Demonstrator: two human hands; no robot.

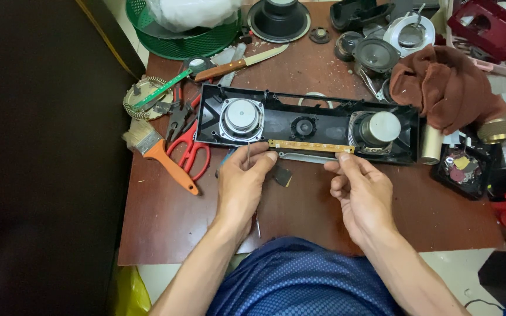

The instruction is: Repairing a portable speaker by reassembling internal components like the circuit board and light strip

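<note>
Fingers of the left hand [242,178] are being pinched together on the left end of a narrow tan circuit strip [310,146], while a thin metal screwdriver [253,193] is being kept under the same palm, its shaft running down toward the surface [165,228] edge. Fingers of the right hand [363,190] are being closed on the right end of the strip, thumb and forefinger meeting at its tip. The strip is being held along the near rim of a long black speaker housing [323,126], which is lying open on the brown surface with a round driver [241,119] seated at its left end and another driver [379,130] at its right. Red-handled scissors [191,149] and an orange-handled paintbrush [159,155] are lying just left of the housing, a wooden-handled knife [238,63] beyond it, and a brown cloth [446,85] at its far right corner.
</note>
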